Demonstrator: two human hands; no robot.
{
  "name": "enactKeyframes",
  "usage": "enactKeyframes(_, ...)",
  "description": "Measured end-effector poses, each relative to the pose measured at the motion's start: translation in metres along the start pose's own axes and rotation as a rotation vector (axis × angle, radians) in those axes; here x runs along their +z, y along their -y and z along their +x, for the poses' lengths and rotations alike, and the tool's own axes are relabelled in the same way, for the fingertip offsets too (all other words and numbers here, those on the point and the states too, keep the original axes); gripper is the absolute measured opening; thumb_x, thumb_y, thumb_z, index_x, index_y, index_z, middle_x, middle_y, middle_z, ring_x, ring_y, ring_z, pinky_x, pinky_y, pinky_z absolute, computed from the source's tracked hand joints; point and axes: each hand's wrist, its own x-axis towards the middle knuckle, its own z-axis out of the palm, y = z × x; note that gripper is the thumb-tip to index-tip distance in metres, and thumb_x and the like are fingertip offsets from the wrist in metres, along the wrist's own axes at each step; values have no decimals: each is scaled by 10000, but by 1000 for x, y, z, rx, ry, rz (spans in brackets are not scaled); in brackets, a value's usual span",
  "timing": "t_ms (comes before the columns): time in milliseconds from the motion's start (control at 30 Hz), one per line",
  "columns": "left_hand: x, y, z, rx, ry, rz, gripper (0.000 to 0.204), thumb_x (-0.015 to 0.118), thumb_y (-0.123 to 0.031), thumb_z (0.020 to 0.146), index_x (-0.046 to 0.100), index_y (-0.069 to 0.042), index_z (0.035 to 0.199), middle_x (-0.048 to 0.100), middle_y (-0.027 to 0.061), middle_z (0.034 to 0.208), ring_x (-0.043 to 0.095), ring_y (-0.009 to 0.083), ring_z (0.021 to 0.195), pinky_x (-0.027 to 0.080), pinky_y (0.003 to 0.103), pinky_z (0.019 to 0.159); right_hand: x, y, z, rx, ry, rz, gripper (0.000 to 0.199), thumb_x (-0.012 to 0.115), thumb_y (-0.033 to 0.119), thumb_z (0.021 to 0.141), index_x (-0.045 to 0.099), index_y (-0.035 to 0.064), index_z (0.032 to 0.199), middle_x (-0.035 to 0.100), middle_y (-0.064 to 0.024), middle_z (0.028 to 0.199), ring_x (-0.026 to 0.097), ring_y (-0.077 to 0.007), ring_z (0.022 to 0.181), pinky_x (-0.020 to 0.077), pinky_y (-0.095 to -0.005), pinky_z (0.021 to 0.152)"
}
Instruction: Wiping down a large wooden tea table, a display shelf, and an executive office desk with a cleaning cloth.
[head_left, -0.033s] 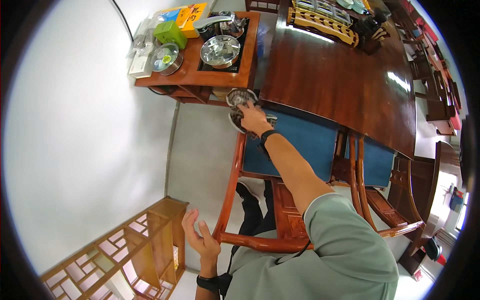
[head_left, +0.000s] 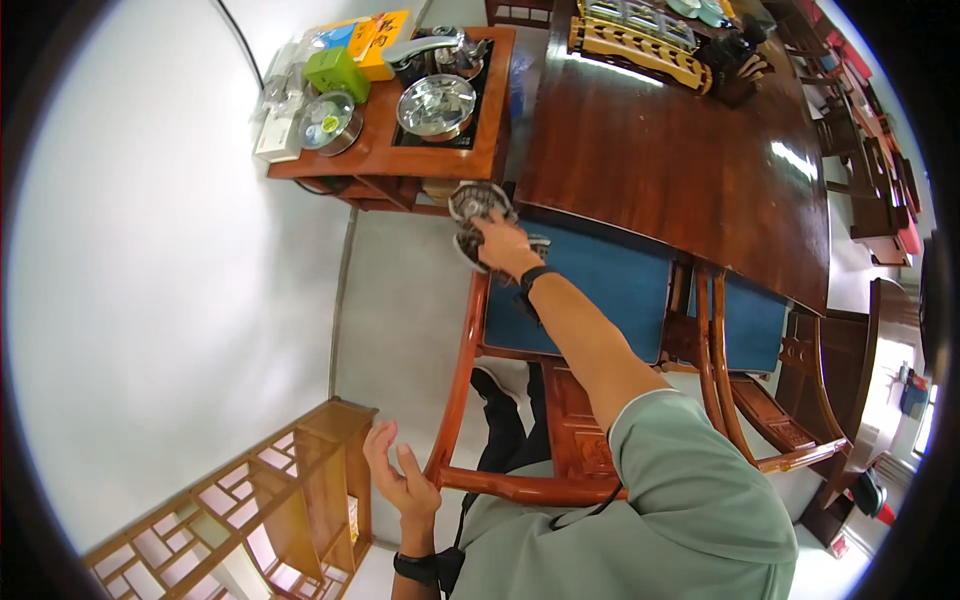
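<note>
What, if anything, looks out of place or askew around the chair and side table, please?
Only the metal dishes: they sit at the front corner of the blue chair seat under the right hand, not on the side table. Nothing looks spilled or damaged.

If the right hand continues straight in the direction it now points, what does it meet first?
The right hand already rests on a dark patterned dish at the chair's front corner. Straight beyond it, the first thing is probably the low wooden side table, likely its lower shelf; depth is unclear.
</note>
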Motion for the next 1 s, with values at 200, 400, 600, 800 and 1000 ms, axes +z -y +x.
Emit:
enactKeyframes(200, -1, 0, 4, 51, 49, 10, 225, 486, -88, 994, 589, 33, 1153, 577, 171, 1214, 524, 302, 1189, 380, 409, 1048, 2, -2, -38, -139, 310, 218, 588, 609, 287, 808, 551, 213, 1388, 501, -194, 1399, 490, -381, 1288, 418, -441, 1070)
enactKeyframes(400, -1, 8, 2, 87, 41, 17, 188, 517, -61, 971, 600, 16, 1120, 603, 162, 1157, 552, 319, 1136, 403, 416, 1019, -66, 32, -79, -254, 241, 497, 570, 665, 195, 774, 573, 67, 1322, 585, -220, 1262, 518, -386, 1240, 420, -430, 1062)
enactKeyframes(600, 0, 2, 4, 100, 56, 8, 163, 528, -52, 970, 594, 17, 1102, 589, 155, 1150, 557, 276, 1100, 429, 369, 978, -161, 49, -83, -615, -318, 462, 555, 701, 122, 740, 588, 89, 1282, 531, -197, 1309, 527, -392, 1203, 455, -448, 1009)
enactKeyframes(800, 3, -2, 3, 45, 72, -36, 147, 533, -70, 978, 603, 14, 1075, 578, 143, 1147, 556, 251, 1078, 439, 354, 953, -126, -24, -27, -425, -496, -201, 480, 678, 150, 765, 624, 191, 1240, 475, -123, 1355, 531, -346, 1114, 499, -453, 882)
enactKeyframes(1000, -4, 11, 2, 23, 96, 6, 147, 522, -70, 982, 607, 26, 1054, 581, 140, 1128, 556, 243, 1055, 432, 352, 950, -129, -44, -33, -388, -374, -401, 500, 704, 190, 756, 614, 222, 1247, 481, -93, 1361, 546, -290, 1113, 512, -405, 875)
